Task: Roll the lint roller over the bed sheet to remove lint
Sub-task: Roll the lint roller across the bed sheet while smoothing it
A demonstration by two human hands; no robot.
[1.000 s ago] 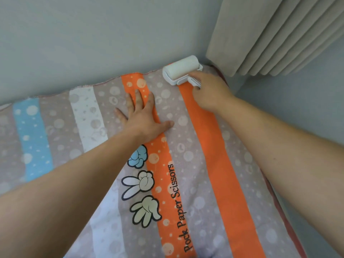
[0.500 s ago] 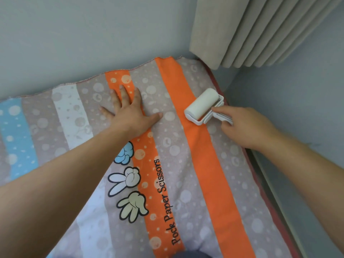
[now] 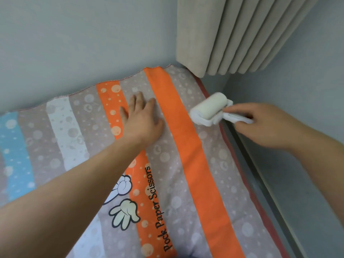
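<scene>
Where the lint roller [image 3: 209,107] sits: at the right edge of the bed sheet [image 3: 186,164], near its far right corner, with the white drum lying across the grey dotted stripe between the plain orange stripe and the red edging [image 3: 260,202]. Blur keeps me from telling whether the drum presses the cloth or sits just over it.
Right hand [image 3: 264,125]: out past the sheet's right edge, fingers curled round the roller's white handle [image 3: 236,118], forefinger stretched forward along it toward the drum's frame.
Left hand [image 3: 141,120]: palm down on the sheet toward its far edge, fingers straight and a little spread, holding nothing. It covers part of the dotted orange stripe and the grey stripe beside it, apart from the roller, with the plain orange stripe between them.
Bed sheet: stripes of blue, grey, white and orange running from near edge to far edge. Cartoon gloved hands [image 3: 124,215] and the lettering [image 3: 156,207] "Pock Paper Scissors" are printed toward the near edge, partly under the left forearm.
Curtain [image 3: 232,34]: beige, pleated, hanging above the far right corner.
Wall [image 3: 74,43]: pale grey, along the far edge.
</scene>
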